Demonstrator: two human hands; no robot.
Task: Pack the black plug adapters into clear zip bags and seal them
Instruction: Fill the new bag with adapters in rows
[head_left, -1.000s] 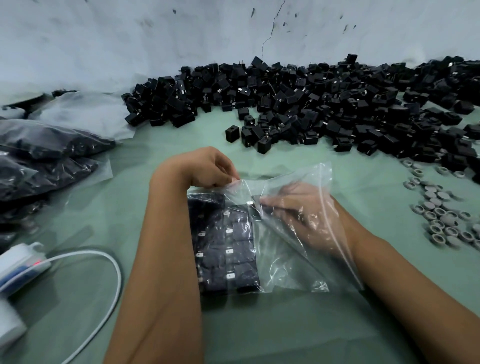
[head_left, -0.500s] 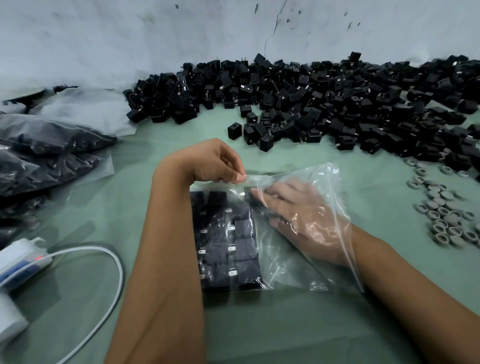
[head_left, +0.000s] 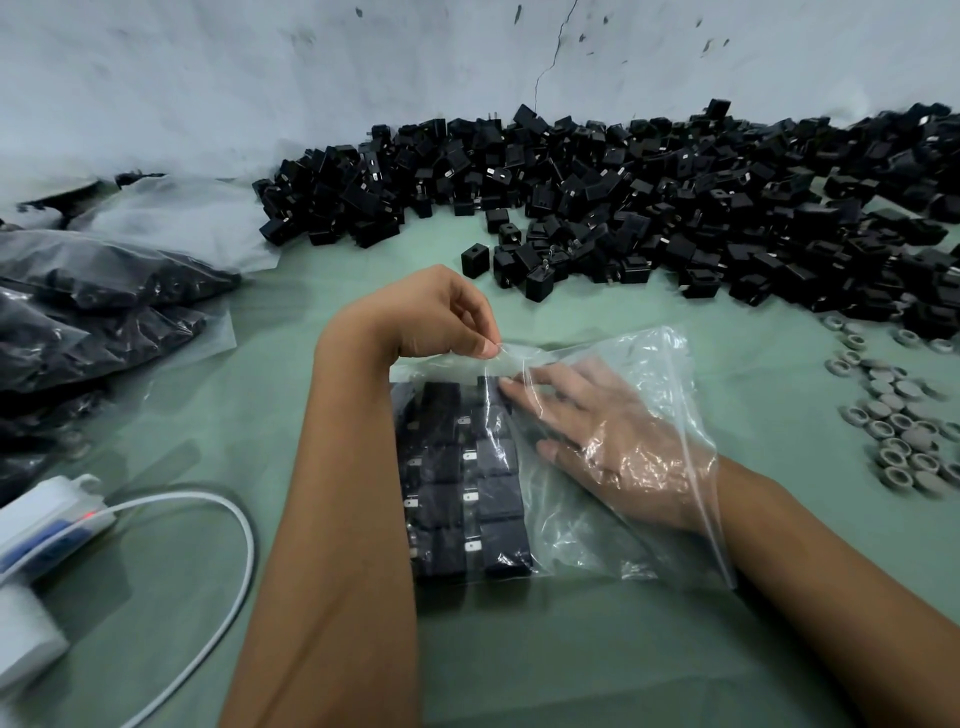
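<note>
At frame centre the clear bag (head_left: 613, 467), part-filled with rows of adapters (head_left: 462, 478), is pinched at its rim by the left hand (head_left: 431, 317) while the flat, spread right hand (head_left: 602, 436) lies inside; sealing remains, a loose pile (head_left: 649, 208) awaits.

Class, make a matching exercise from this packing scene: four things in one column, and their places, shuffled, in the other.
Things
1. left hand
2. right hand
3. grey rings
4. white cable

Places
A. far right of the green table
B. inside the clear zip bag
C. near left of the table
D. pinching the bag's upper edge

Pairs: 1-D, 2-B, 3-A, 4-C
</note>
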